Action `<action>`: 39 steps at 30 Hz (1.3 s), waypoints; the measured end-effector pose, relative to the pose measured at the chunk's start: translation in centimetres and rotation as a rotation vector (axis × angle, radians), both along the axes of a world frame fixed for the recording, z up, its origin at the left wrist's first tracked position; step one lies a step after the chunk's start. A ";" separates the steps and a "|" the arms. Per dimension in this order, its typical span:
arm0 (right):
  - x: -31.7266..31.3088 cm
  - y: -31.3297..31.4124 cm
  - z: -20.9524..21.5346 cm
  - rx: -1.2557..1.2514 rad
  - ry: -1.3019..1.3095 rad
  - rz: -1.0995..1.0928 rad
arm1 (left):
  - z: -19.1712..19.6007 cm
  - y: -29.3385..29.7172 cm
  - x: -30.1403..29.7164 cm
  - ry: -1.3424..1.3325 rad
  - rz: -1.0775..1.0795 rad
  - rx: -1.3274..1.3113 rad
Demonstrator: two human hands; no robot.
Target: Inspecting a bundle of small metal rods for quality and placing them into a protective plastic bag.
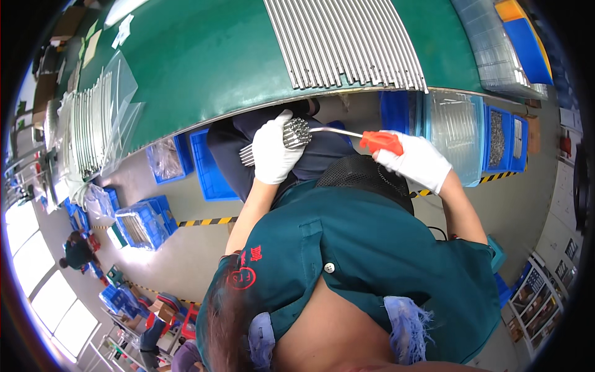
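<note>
Wrapped in a white glove, my left hand (271, 152) grips a bundle of thin metal tubes (298, 132) over my lap. Their ends face right, and the other ends stick out at the left below the hand. My right hand (420, 162), also gloved in white, is closed around a red air blow gun (380, 142). The gun's bent metal nozzle (338, 131) reaches left, its tip at or very near the tube ends; contact cannot be made out. Beyond my hands, a row of long metal tubes (347, 46) lies side by side on the green tabletop (211, 68).
More tubes in clear plastic (93, 124) lie at the table's left end. Clear plastic trays (489, 49) stand at its right. Below are a blue bin (207, 167), a bin of wrapped parts (455, 133) and a bin of small parts (498, 137). People work far left.
</note>
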State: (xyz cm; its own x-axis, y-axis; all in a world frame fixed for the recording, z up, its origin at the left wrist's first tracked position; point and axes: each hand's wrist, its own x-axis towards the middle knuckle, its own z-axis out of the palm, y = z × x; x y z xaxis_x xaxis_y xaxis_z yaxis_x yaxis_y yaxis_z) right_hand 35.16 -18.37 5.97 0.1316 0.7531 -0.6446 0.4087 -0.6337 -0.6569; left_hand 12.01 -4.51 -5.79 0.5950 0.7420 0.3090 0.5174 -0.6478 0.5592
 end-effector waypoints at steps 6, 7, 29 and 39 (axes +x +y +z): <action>0.5 -0.4 -0.7 -0.014 0.003 -0.048 | -0.1 0.0 -0.1 0.009 0.001 0.024; 0.6 -0.4 -0.9 0.006 -0.035 -0.025 | -0.2 0.0 -0.1 0.010 0.002 0.026; 3.0 -8.6 -4.3 -0.017 0.104 -0.454 | -0.4 0.3 -0.3 -0.060 -0.046 0.042; 4.7 -20.5 -16.9 0.178 -0.183 -1.167 | -0.2 -0.2 -0.3 -0.080 -0.054 -0.029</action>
State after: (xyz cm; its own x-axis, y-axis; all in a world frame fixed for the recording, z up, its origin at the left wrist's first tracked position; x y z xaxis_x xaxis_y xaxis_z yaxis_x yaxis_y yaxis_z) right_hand 39.88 -38.88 -10.94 0.8745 0.1949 -0.4442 -0.2569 -0.5908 -0.7649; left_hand 11.76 -4.70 -5.98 0.6089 0.7186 0.3360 0.4347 -0.6566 0.6164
